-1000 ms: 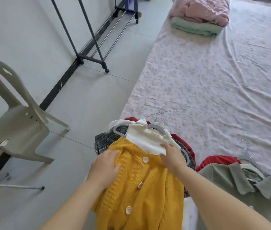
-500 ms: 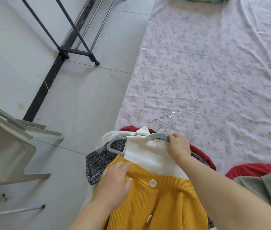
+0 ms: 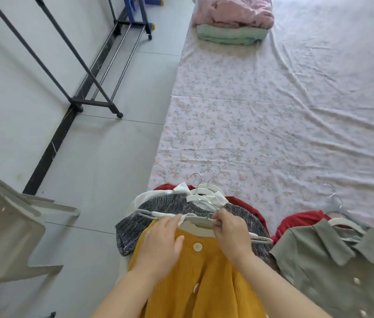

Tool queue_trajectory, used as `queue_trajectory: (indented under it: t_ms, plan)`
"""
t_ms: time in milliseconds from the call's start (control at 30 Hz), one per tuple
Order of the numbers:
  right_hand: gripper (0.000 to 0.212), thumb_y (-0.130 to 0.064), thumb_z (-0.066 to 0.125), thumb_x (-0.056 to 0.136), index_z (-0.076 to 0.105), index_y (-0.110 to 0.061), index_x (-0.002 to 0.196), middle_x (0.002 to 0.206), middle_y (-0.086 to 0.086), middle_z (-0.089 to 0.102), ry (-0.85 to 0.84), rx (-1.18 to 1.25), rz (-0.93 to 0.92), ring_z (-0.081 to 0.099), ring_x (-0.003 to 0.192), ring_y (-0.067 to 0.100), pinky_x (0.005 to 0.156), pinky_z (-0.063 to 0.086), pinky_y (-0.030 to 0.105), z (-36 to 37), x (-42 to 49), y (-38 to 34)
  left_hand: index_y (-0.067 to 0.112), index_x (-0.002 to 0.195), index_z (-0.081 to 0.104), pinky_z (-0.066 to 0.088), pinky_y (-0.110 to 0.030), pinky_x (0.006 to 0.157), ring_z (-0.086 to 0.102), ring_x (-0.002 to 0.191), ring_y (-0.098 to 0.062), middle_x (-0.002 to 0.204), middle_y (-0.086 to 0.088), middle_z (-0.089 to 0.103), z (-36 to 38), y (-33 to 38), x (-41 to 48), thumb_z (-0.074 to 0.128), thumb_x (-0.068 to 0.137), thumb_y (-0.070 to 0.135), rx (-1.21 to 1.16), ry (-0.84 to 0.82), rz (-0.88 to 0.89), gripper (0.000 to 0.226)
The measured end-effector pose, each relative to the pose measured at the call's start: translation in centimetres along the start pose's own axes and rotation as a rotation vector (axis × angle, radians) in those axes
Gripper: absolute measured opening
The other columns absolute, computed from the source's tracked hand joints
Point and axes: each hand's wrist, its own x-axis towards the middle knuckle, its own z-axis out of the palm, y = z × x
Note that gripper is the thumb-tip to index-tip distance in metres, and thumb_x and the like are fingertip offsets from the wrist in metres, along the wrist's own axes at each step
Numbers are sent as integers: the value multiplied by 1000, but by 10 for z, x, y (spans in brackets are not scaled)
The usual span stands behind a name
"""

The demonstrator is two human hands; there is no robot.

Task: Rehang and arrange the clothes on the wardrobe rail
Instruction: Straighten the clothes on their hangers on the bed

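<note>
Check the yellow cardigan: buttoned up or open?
Buttoned, as far as shows: the yellow cardigan lies closed down the front, white buttons in line. Left hand rests on it; right hand grips its hanger.

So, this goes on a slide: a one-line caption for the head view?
Right hand grips a hanger while the left hand rests on the yellow cardigan atop a clothes pile.

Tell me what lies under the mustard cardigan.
A black-and-white flecked top, then a white garment and a red garment show at the pile's edges. Whatever lies lower is hidden by the mustard cardigan, whose hanger the right hand grips.
</note>
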Motion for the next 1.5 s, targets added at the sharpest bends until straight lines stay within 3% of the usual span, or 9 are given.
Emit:
queue_trajectory:
  t_ms: [167,367,633,767,867,1100,1233,1400,1500]
  plan:
    - [35,-4,73,66,53,-27,84,74,-12,60,153,81,-60,53,69,5,64,39,16,-41,-89,-32,19,137,40,33,-28,108,42,124,-11,131,5,49,-17,31,-43,53,91,25,-58,66,182,48]
    - [27,-18,64,75,51,-34,93,85,-14,64,409,95,-5,55,81,1,71,44,13,-106,-189,-55,23,111,64,50,-33,77,60,77,-7,85,14,67,-22,64,-121,43,86,39,-56,176,478,36]
    - [39,-23,70,68,51,-35,100,80,-14,60,622,-6,141,52,78,1,67,41,10,-150,-333,-38,32,90,68,41,-19,56,54,61,-2,66,17,66,8,137,-208,49,76,41,-132,183,684,25]
    - [34,-25,66,79,51,-38,106,93,-19,58,674,-2,194,49,88,-3,78,41,10,-168,-399,-5,40,82,70,23,-2,49,47,45,3,50,21,55,34,191,-251,76,61,30,-114,74,670,24]
    - [28,-31,55,85,52,-36,112,96,-16,57,738,-58,201,49,92,1,79,43,13,-187,-443,26,45,91,70,28,-7,50,39,52,11,53,28,45,62,235,-279,79,71,24,-151,-57,561,31]
    - [37,-50,30,97,44,-41,131,90,-14,57,783,-205,220,55,74,3,68,47,20,-272,-540,136,46,92,70,34,-6,60,53,71,0,66,30,53,146,366,-332,73,77,25,-254,-41,569,26]
    - [35,-44,37,97,44,-40,130,85,-10,59,790,-260,169,57,67,9,61,49,25,-342,-580,210,35,91,73,38,-2,69,55,83,5,71,34,58,198,449,-355,74,75,11,-384,-50,577,29]
    - [38,-31,47,88,49,-35,125,85,-5,60,827,-308,126,56,68,11,62,48,28,-408,-604,286,31,106,68,46,-21,81,61,85,-2,92,16,65,244,533,-366,67,82,11,-430,-94,597,31]
    - [39,-27,49,83,50,-33,122,83,-2,60,825,-324,115,54,69,12,61,49,32,-442,-601,328,38,112,60,40,-7,81,55,86,7,92,26,56,266,569,-361,63,86,17,-445,-170,622,34]
